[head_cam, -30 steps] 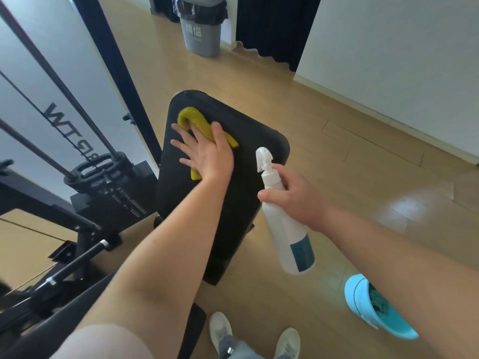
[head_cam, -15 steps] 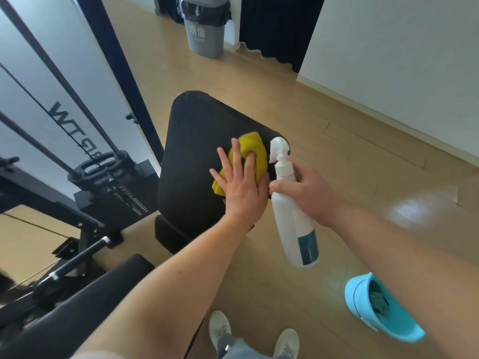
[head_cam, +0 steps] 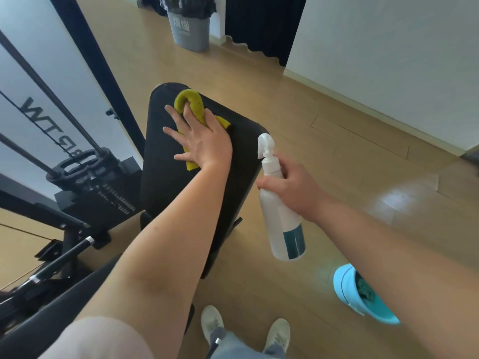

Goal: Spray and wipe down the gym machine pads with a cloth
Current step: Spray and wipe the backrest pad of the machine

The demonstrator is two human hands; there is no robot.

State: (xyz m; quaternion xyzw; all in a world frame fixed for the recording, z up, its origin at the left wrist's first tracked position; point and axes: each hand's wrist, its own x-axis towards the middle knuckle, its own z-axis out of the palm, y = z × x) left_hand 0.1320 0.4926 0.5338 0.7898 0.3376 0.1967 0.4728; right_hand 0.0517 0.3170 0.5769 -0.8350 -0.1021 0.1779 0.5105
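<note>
A black bench pad (head_cam: 166, 182) slopes away from me in the middle of the view. A yellow cloth (head_cam: 193, 103) lies on its upper part. My left hand (head_cam: 202, 143) presses flat on the cloth with fingers spread and straight. Part of the cloth is hidden under my palm. My right hand (head_cam: 295, 187) grips a white spray bottle (head_cam: 282, 216) by the neck, just right of the pad's edge. The bottle's nozzle points up and toward the pad.
A black cable machine frame (head_cam: 85, 177) with weight plates stands at the left. A second black pad (head_cam: 51, 312) lies at lower left. A blue bucket (head_cam: 347, 294) sits on the wooden floor at lower right. A grey bin (head_cam: 191, 29) stands at the back.
My left hand has slid the cloth from the pad's right edge back up to its upper left part. The bottle in my right hand has dropped slightly and tilted.
</note>
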